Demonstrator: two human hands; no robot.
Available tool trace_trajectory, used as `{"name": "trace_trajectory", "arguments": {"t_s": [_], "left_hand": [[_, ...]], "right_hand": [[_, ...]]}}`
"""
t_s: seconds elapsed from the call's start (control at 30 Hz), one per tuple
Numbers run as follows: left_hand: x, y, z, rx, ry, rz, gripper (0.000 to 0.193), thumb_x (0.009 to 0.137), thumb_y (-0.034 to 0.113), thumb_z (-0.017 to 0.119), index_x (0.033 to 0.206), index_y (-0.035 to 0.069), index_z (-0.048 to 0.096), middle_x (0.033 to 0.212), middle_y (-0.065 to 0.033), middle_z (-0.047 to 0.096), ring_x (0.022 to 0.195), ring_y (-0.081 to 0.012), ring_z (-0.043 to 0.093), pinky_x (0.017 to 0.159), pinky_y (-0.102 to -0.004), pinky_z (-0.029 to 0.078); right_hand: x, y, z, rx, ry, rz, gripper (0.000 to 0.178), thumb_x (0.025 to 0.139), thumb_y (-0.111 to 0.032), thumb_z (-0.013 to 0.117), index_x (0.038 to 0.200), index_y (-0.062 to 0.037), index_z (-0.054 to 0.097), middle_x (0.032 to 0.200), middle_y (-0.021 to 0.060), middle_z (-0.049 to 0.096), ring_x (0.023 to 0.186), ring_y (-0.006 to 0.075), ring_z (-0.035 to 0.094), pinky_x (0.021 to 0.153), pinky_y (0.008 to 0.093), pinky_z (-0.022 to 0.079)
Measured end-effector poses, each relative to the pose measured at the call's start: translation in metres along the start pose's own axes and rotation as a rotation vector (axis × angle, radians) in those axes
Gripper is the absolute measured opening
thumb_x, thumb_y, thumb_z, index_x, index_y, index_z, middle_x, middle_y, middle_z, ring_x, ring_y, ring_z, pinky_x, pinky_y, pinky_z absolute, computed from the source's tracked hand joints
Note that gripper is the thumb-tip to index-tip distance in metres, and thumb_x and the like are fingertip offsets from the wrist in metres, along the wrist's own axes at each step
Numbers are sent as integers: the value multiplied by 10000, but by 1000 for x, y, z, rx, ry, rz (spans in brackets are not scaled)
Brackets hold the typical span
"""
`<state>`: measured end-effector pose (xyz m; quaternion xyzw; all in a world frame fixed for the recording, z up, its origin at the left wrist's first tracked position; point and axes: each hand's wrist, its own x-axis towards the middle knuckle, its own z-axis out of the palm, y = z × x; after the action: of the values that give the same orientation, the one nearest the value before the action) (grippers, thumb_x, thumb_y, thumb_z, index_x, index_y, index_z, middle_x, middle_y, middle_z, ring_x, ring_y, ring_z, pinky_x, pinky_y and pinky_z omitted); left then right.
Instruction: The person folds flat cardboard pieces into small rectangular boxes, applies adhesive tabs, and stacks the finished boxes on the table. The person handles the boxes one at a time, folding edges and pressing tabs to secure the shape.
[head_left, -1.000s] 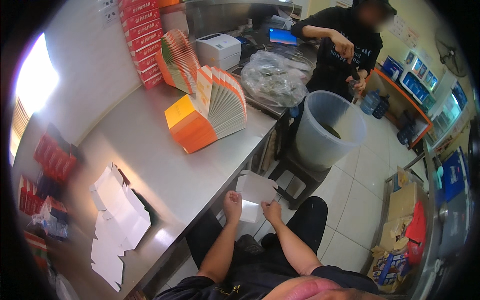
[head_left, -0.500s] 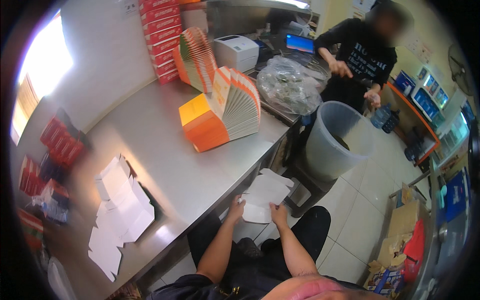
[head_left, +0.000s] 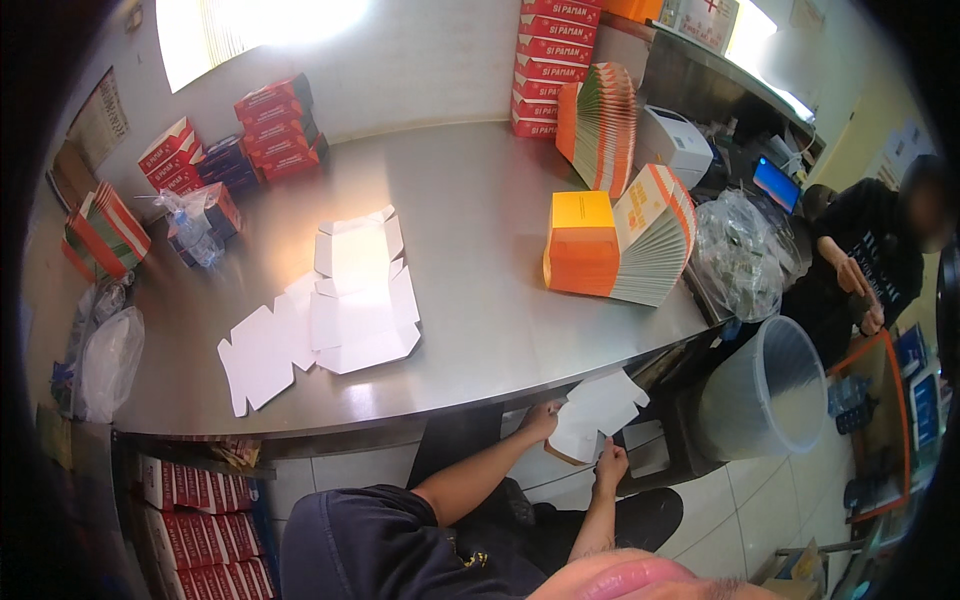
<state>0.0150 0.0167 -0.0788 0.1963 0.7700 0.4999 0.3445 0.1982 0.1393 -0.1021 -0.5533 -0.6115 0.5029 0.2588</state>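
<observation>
A partly folded white cardboard box blank (head_left: 585, 415) is held over my lap, just off the table's front edge. My left hand (head_left: 541, 421) is closed on its left edge. At its near right corner, my right hand (head_left: 610, 466) has its fingers pinched together on the cardboard. More white box blanks (head_left: 365, 300) lie flat and overlapping on the metal table (head_left: 460, 250), to the left of my hands.
Fanned orange-and-white folded cartons (head_left: 655, 235) stand at the table's right. Red boxes (head_left: 553, 70) are stacked against the wall. A translucent tub (head_left: 765, 390) sits on a dark stool at right. Beyond it stands a person in black (head_left: 870, 250).
My view has turned to the left, so the table fills more of it. Both hands still hold the box blank, which is tilted differently, with my right hand lower at its corner.
</observation>
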Motion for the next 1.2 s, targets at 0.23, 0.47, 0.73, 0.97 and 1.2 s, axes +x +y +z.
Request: {"name": "trace_trajectory", "arguments": {"t_s": [0.23, 0.47, 0.73, 0.97, 1.2], "left_hand": [[-27, 4, 14, 242, 118, 494, 330, 901, 107, 589, 1206, 161, 703, 947, -180, 629, 835, -333, 654, 788, -423, 540], [-42, 22, 17, 186, -138, 421, 316, 869, 105, 652, 1173, 156, 720, 817, -112, 638, 747, -239, 637, 692, -366, 515], [-32, 6, 24, 74, -140, 255, 265, 896, 131, 649, 1147, 110, 729, 828, -79, 715, 758, -193, 681, 722, -328, 531], [-40, 16, 18, -53, -153, 169, 280, 945, 204, 675, 1197, 83, 695, 930, -89, 750, 877, -145, 707, 800, -312, 541], [-18, -16, 29, -107, -157, 344, 294, 957, 261, 687, 1176, 65, 695, 1017, -92, 744, 896, -146, 700, 768, -299, 539]], "right_hand": [[-51, -63, 2, 162, -284, 102, 363, 957, -365, 682, 994, -4, 684, 753, 68, 689, 557, 118, 608, 482, 247, 440], [-51, -60, 6, 237, -353, 74, 318, 966, -320, 686, 1035, -10, 683, 835, 76, 722, 591, 124, 639, 492, 252, 454], [-56, -57, 6, -84, -276, -365, 219, 956, -197, 680, 972, 14, 735, 781, 93, 731, 630, 148, 674, 594, 299, 526], [-54, -49, 11, -87, -250, -401, 206, 940, -181, 677, 973, 11, 743, 789, 96, 737, 649, 140, 682, 628, 307, 542], [-43, -35, 8, 153, -318, -164, 214, 954, -223, 659, 1030, -47, 754, 811, 59, 733, 676, 137, 678, 609, 298, 535]]}}
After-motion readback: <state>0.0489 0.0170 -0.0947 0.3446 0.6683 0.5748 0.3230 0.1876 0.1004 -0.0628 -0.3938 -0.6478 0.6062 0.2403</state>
